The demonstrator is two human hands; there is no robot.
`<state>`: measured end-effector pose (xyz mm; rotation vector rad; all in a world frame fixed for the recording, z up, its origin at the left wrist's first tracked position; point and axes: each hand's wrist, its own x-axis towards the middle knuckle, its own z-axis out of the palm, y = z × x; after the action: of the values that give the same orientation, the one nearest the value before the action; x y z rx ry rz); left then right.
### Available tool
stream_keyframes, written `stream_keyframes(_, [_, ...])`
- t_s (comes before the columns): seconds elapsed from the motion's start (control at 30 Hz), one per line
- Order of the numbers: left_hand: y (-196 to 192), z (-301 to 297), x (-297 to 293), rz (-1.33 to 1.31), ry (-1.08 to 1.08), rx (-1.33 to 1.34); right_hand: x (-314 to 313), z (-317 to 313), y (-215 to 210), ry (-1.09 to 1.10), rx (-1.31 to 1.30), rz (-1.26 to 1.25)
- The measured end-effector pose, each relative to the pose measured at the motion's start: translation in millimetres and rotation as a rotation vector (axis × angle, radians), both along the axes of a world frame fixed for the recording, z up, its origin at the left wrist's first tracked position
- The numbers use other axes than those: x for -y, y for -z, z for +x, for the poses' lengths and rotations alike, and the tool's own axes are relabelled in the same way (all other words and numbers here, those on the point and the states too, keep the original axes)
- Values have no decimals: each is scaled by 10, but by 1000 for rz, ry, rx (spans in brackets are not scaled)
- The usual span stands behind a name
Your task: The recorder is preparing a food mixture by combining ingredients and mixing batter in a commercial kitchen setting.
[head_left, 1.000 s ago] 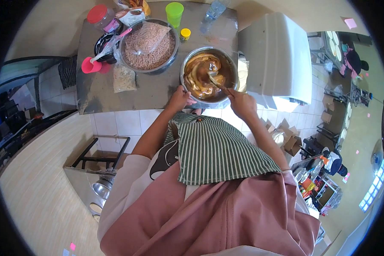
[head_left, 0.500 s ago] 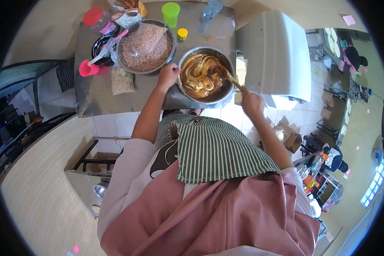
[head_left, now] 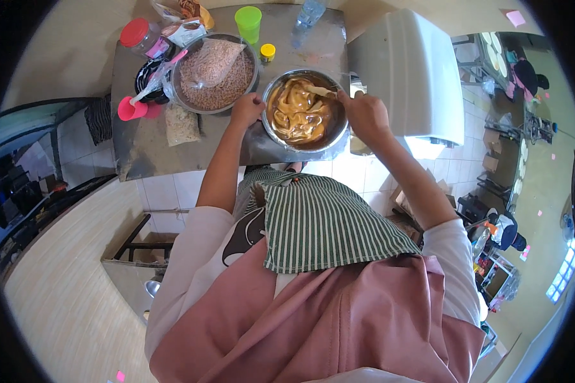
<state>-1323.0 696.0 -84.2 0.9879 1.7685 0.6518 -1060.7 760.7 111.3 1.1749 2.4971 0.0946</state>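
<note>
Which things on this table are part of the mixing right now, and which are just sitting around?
In use: metal bowl of brown batter, stirring utensil, left hand, right hand.

Lying about: bowl of grains, green cup, red-lidded jar, water bottle.

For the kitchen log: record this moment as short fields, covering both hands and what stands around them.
left hand: left hand on the rim of the steel bowl, steadying it
right hand: right hand closed on a wooden spatula
bowl contents: thick tan batter, spatula blade in it
left of bowl: larger bowl of brown grains with a clear bag on top
behind: green cup, red-lidded jar
surface: grey worktop
</note>
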Motion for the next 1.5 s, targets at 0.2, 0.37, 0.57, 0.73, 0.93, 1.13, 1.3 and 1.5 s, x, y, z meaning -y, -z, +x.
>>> stream_keyframes(0.2, [139,118,284,38,-204,152,364,985,831,453,-117,-127])
stream_keyframes(0.37, [195,493,633,-19,-424,312,853,506,456,638,-131,-387])
stream_keyframes(0.57, [281,402,516,-233,-379,223,457,117,-287,327,2,-302])
stream_keyframes(0.73, [235,89,-15,120,-13,-165,69,183,-34,149,-60,-21])
stream_keyframes(0.93, [-10,104,276,-7,-111,128,578,712,410,462,-42,-128])
stream_keyframes(1.13, [218,452,668,-43,-419,328,908,460,460,652,-161,-400])
stream_keyframes(1.3, [-99,213,503,-220,-258,333,473,134,-189,388,-160,-318])
stream_keyframes(1.5, [-57,52,211,-196,-89,252,21,339,192,170,-134,13])
